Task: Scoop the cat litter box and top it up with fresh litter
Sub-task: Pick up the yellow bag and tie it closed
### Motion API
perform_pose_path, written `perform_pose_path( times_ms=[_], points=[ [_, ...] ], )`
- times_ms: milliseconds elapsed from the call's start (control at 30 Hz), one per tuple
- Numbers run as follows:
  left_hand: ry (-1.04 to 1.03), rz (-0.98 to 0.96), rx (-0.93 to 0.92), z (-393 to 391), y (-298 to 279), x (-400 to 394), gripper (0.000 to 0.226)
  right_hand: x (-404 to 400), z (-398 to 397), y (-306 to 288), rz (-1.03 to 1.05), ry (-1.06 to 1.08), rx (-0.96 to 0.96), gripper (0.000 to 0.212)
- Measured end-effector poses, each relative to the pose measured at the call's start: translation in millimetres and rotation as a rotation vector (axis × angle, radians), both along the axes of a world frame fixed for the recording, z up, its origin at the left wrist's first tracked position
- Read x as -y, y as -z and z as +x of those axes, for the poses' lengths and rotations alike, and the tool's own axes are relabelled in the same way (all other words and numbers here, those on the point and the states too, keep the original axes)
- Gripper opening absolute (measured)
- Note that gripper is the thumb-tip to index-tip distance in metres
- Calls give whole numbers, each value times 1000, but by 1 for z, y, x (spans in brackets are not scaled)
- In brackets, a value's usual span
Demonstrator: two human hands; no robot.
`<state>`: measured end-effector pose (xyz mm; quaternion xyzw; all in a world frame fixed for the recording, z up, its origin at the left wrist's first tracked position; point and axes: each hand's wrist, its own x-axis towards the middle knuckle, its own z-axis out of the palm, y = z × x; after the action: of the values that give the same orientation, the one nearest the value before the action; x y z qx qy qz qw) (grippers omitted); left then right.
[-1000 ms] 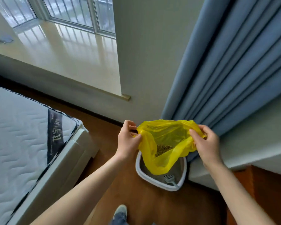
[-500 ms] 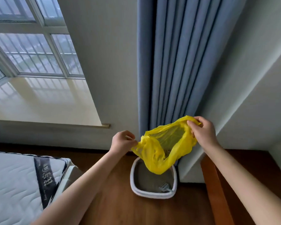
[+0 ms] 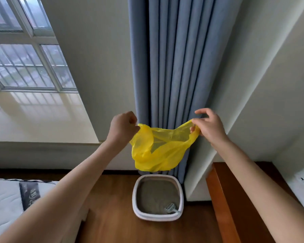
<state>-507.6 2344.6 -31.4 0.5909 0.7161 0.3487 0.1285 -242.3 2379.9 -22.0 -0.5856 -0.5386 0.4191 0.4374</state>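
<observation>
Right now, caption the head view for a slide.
Both hands, left hand and right hand, stretch a yellow bag above the litter box.

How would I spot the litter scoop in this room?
Find the blue curtain; at its foot, on the wooden floor, sits a white-rimmed litter box. The scoop lies in its near right corner: small, pale, with a perforated head, on grey litter.

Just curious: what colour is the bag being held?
Yellow bag, translucent; seen in the head view.
</observation>
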Motion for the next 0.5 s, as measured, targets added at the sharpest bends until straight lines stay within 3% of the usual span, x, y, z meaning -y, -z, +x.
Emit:
perform_pose_path(
  times_ms=[67,100,200,267,400,500],
  points=[
    [41,-109,-122,0,-8,-10,15,0,-12,-9,-47,-88,-11,21],
    [30,-126,-89,1,-13,-16,14,1,-19,-13,-77,-130,-47,18],
    [-8,-154,249,13,-31,-31,15,3,-45,-20,-87,-338,-117,10],
    [-16,-192,490,25,-35,-37,17,7,-67,-18,-90,-476,-49,3],
    [-60,-191,764,41,-30,-37,20,3,-99,-5,62,-435,310,19],
    [22,-148,892,35,-29,-26,18,-1,-105,1,131,-365,215,21]
  ],
)
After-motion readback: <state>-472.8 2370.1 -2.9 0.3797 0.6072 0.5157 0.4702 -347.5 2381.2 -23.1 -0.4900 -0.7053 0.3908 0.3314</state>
